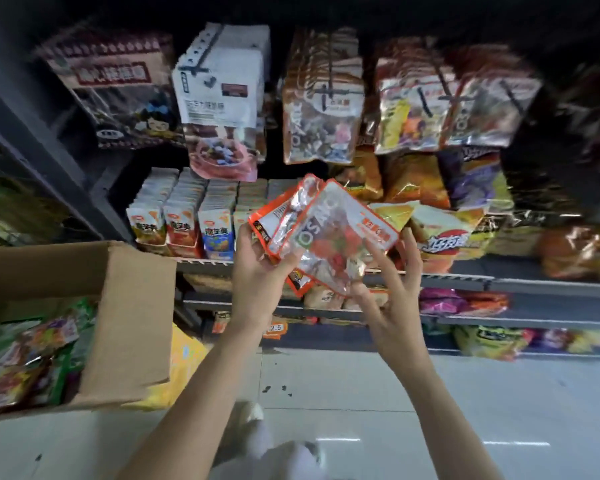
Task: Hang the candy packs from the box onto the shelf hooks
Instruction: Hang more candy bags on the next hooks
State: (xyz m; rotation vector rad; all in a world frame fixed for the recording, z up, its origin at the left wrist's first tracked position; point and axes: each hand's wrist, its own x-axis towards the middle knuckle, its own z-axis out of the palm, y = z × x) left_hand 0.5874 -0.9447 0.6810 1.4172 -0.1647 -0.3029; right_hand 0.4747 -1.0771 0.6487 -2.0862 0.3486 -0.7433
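Note:
My left hand (260, 271) grips a small stack of orange-edged clear candy packs (326, 230) by their lower left corner, holding them up in front of the shelves. My right hand (392, 292) is beside the packs on the right, fingers spread and straight, fingertips touching the front pack's lower edge. The cardboard box (132, 306) stands open at the left with several colourful candy packs (32, 351) inside. Above, rows of snack bags hang from shelf hooks (326, 81).
Small boxed snacks (184, 216) stand in rows on the shelf behind my left hand. Chip bags (444, 230) fill the shelf to the right. Lower shelves hold more bags. The pale tiled floor (361, 393) and my shoes lie below.

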